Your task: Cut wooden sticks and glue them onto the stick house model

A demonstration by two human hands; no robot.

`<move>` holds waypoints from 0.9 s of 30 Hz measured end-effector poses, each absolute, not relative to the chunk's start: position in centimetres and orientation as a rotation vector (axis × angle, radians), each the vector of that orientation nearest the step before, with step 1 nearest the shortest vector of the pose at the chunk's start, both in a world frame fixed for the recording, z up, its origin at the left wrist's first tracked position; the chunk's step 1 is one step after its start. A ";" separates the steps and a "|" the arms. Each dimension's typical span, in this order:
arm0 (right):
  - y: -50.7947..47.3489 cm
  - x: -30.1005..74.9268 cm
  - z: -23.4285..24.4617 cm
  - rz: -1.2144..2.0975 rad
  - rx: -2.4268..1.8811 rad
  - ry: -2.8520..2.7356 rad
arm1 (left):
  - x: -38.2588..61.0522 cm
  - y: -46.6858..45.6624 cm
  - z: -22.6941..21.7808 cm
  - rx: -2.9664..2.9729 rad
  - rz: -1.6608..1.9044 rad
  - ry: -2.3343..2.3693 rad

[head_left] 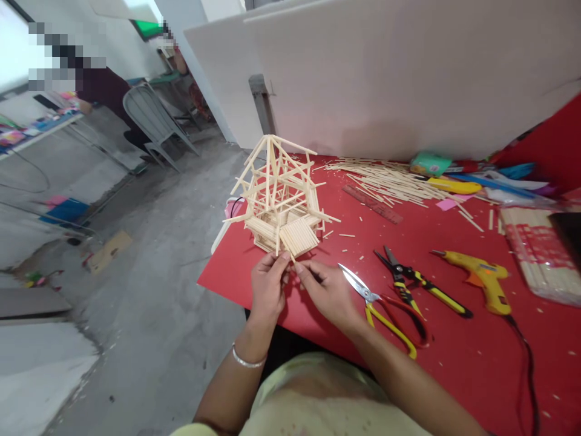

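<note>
A tower-like model built of thin wooden sticks [284,191] stands on the red tabletop in front of me, with a pointed open frame on top. At its near side is a small panel of sticks laid side by side [299,238]. My left hand [269,283] is closed in a pinch just below that panel, on a short wooden stick [290,254]. From the other side, my right hand [324,290] pinches the same stick near its lower end. The fingertips partly hide the stick, and whether it touches the panel is unclear.
Right of my hands lie scissors [367,295], pliers-like cutters [402,272] and a yellow glue gun [483,275] with a cord. Behind them are loose sticks [385,178], a ruler [372,204] and bagged sticks [540,254]. A partition [385,79] stands behind; another person sits far left.
</note>
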State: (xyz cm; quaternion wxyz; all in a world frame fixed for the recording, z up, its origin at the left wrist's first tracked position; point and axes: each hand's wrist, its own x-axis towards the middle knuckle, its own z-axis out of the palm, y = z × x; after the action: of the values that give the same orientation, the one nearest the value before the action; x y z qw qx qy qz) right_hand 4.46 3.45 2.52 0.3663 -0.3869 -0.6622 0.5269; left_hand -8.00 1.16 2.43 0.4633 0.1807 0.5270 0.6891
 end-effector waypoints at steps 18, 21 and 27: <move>4.1 4.1 2.7 1.310 -0.942 -1.702 | -8.2 1.3 2.3 0.483 1.684 1.348; 4.2 4.0 2.5 1.312 -0.938 -1.698 | -8.1 1.3 2.3 0.488 1.688 1.355; 4.1 3.9 2.3 1.315 -0.937 -1.683 | -8.2 1.3 2.1 0.497 1.693 1.351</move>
State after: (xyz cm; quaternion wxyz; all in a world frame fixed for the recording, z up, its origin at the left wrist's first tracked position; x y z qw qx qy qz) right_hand 3.92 4.13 2.27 0.3939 -0.3693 -0.6633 0.5182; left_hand -8.21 1.30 2.12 0.4438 0.2005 0.5447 0.6827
